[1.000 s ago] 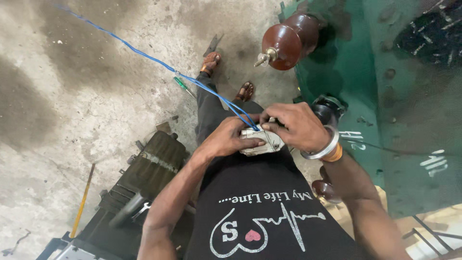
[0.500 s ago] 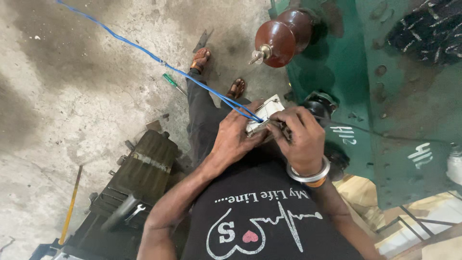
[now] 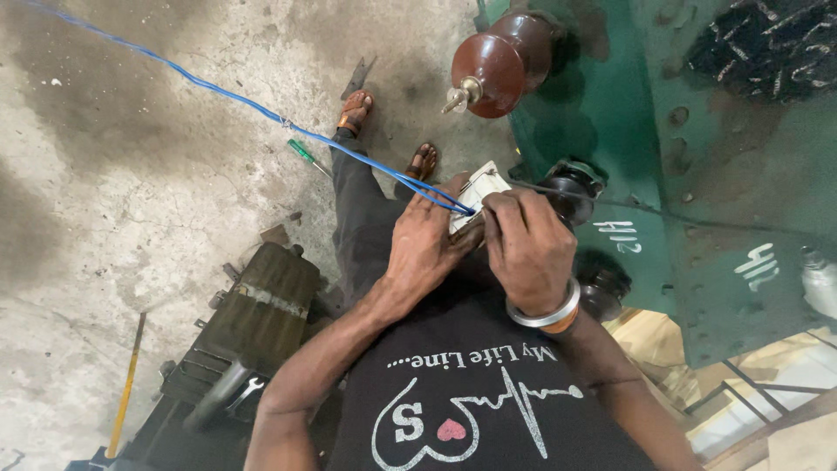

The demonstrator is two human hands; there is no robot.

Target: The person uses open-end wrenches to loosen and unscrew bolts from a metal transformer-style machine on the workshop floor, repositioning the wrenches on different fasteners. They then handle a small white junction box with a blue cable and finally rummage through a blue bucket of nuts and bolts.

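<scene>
My left hand (image 3: 425, 247) and my right hand (image 3: 528, 249) both grip a small white plastic electrical fitting (image 3: 479, 191) held in front of my chest. A pair of blue wires (image 3: 235, 98) runs from the fitting up and away to the far left across the concrete floor. My right wrist wears a metal bangle (image 3: 545, 313). The fitting's lower part is hidden under my fingers.
A large green metal machine housing (image 3: 697, 174) stands to the right, with a brown ceramic insulator (image 3: 493, 65) sticking out. A green-handled screwdriver (image 3: 305, 155) lies on the floor. A dark greasy machine part (image 3: 253, 314) with a spanner (image 3: 244, 392) sits at lower left beside a yellow rod (image 3: 127, 388).
Both hands have lifted and tilted the white fitting, the right hand now curling over its lower edge. The view has shifted a little to the right.
</scene>
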